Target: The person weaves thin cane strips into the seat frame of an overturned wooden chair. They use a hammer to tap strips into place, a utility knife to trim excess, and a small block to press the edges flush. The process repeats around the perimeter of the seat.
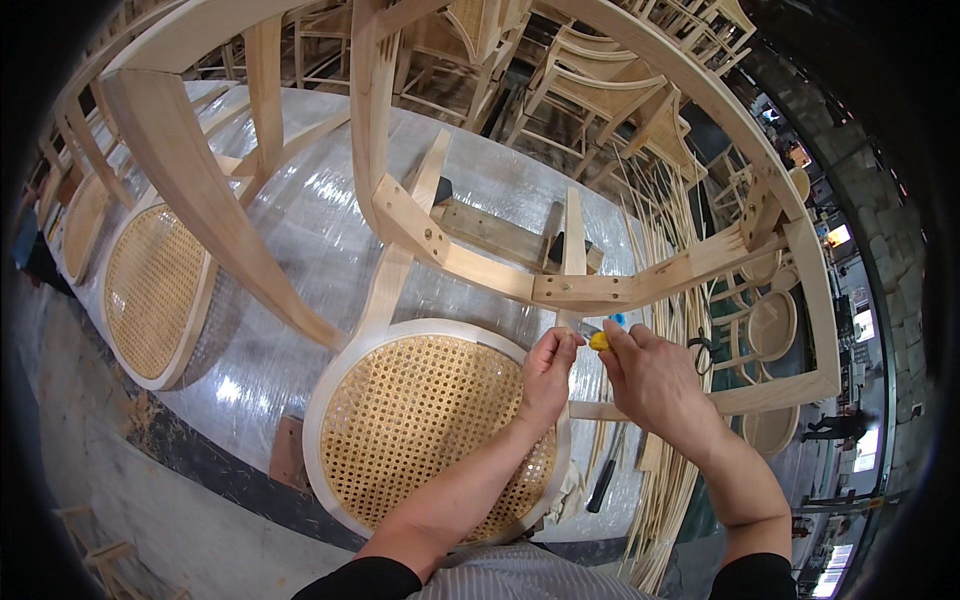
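Observation:
A pale wooden chair frame lies over the table in front of me, its round cane back panel nearest my body. My left hand is closed at the panel's right rim, fingertips pinched together; whatever they hold is too small to make out. Just to its right, my right hand grips a small yellow object between thumb and fingers. Its kind does not show, as the fingers cover much of it. Both hands are below the frame's bolted corner block, with the fingertips a little apart.
A bundle of long cane strips runs along the right. Black scissors and a black-handled tool lie near it. Another cane panel is at left on the plastic-covered table. Stacked chairs stand behind.

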The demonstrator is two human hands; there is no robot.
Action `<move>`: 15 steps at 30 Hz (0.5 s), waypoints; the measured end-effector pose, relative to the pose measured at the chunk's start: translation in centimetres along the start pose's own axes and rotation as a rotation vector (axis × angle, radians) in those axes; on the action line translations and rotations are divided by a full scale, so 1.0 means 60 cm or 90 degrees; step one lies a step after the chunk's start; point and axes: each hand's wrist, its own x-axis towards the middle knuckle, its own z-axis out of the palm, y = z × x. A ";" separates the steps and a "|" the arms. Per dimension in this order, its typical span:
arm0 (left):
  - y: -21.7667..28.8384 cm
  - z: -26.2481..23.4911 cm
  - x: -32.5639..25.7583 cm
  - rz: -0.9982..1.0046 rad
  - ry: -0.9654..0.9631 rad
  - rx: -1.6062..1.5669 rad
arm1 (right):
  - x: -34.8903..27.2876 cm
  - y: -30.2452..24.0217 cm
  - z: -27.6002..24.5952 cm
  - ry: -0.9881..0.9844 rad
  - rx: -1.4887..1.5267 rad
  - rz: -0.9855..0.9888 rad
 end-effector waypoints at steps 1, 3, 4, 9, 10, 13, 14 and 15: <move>-0.002 0.000 -0.001 -0.004 -0.004 -0.007 | -0.004 -0.001 0.003 -0.006 0.006 -0.006; -0.004 -0.002 -0.003 -0.012 -0.011 -0.021 | -0.012 -0.002 0.009 -0.019 0.018 -0.020; -0.003 -0.001 -0.003 -0.006 -0.009 -0.016 | -0.014 -0.003 0.009 -0.022 0.015 -0.023; 0.000 0.002 -0.005 0.021 -0.006 0.000 | -0.016 -0.004 0.012 -0.027 0.009 -0.031; -0.001 0.000 -0.005 0.024 -0.007 0.000 | -0.016 -0.005 0.011 -0.025 0.008 -0.031; 0.000 -0.001 -0.004 0.029 -0.006 0.010 | -0.015 -0.006 0.009 -0.021 0.006 -0.031; 0.001 0.002 -0.004 0.028 -0.001 0.020 | -0.015 -0.004 0.011 -0.020 0.004 -0.030; 0.002 0.004 -0.004 0.027 0.003 0.029 | -0.016 -0.002 0.012 -0.019 0.002 -0.029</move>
